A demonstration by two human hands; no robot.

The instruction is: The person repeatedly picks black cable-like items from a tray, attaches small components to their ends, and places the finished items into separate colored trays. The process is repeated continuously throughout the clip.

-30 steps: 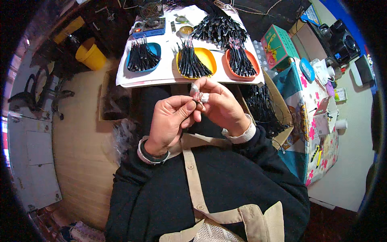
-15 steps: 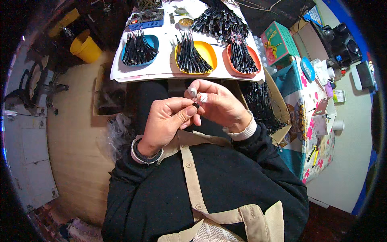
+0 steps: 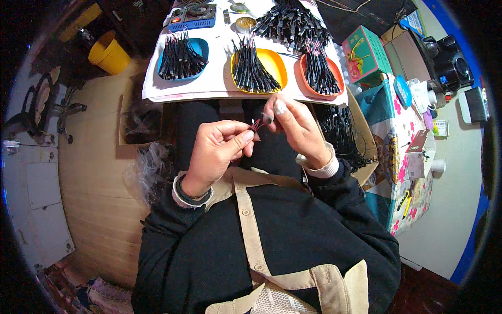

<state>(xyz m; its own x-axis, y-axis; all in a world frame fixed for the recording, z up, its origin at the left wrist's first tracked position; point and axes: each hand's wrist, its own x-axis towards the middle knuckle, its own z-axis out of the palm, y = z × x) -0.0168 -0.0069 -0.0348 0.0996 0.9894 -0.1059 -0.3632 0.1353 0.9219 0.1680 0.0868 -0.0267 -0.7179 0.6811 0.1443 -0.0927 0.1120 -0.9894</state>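
Between thumb and forefinger, my left hand (image 3: pixel 217 152) pinches the end of a black cable, from which thin reddish wires (image 3: pixel 255 125) fan out. My right hand (image 3: pixel 302 132) is just to the right, its thumb and forefinger pressed together and wrapped at the tips in pale and greyish coverings. The wire ends reach up to these fingertips; whether one is caught between them is too small to tell. Both hands are above my lap, in front of the table edge. Most of the held cable is hidden by my left fingers.
On the white table (image 3: pixel 219 89), bunches of black cables lie in a blue tray (image 3: pixel 201 46), a yellow tray (image 3: pixel 277 65) and an orange tray (image 3: pixel 338 78). Behind are a cable pile (image 3: pixel 293 23), a small dish (image 3: pixel 246 23) and a blue burner-like device (image 3: pixel 192 18). A cardboard box (image 3: pixel 370 141) holds more cables.
My right hand has drawn away to the right and slightly up from my left fingers, so the reddish wires now show spread between them. My left hand keeps its pinch.
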